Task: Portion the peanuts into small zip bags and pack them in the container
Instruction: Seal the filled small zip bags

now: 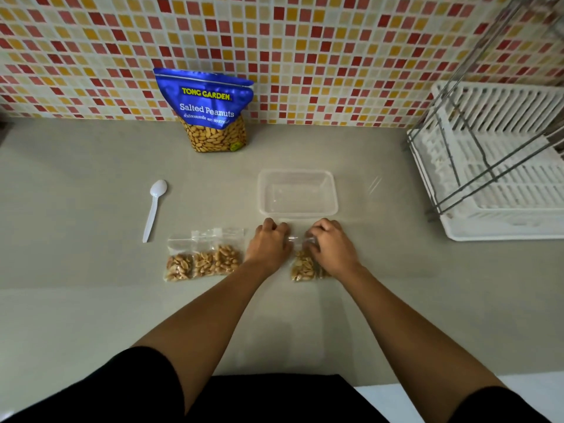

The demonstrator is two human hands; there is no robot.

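1. Head view: a blue bag [210, 114] says "TONG GARDEN Salted Peanuts"; it stands against a wall [305, 56] of little red, yellow and orange tiles.
2. It sits on a grey counter [91, 300].
3. The left hand [270, 242] and right hand [331, 244] both pinch the top of a small zip bag [305, 265] of peanuts, just in front of the clear container [297, 196].
4. Three full bags [203, 257] lie to the left, near a white spoon [154, 209]; a white dish rack [500, 184] sits at the right.
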